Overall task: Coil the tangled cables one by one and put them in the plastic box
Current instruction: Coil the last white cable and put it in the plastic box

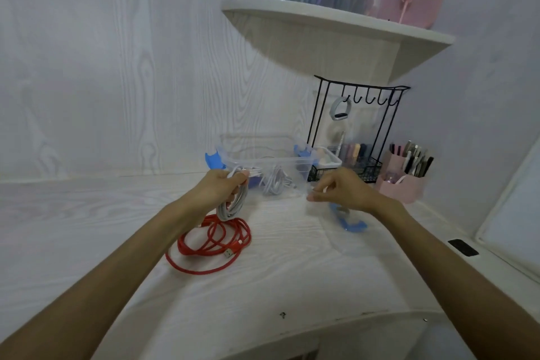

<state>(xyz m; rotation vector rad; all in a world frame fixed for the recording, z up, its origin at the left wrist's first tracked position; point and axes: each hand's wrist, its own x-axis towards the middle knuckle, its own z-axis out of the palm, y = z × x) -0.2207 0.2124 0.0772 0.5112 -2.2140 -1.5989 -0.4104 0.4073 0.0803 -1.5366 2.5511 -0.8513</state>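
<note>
My left hand (226, 184) is clenched around a coiled white cable (232, 204); the loops hang below my fist, just above the white wood-grain desk (292, 272). My right hand (339, 188) has fingers pinched loosely by the near corner of the clear plastic box with blue latches (304, 166). Can't tell if it's gripping the box wall, a cable end, or nothing.

Another white cable bundle (276, 183) is already in the box. The tangled red cable with a USB plug (216, 238) lies loose on the desk, right under the hanging coil and not yet coiled. The clear lid with a blue clip (347, 222) lies flat by my right wrist.

My plan for this step:
- keep the fist tight so the loops don't spring open
- steady the box with my right hand; it looks light and will slide
- lift the coil over the near wall and lower it in beside the other bundle, not on top
- let go only once the coil is seated
- keep the loops off the red cable to avoid snagging it
</note>
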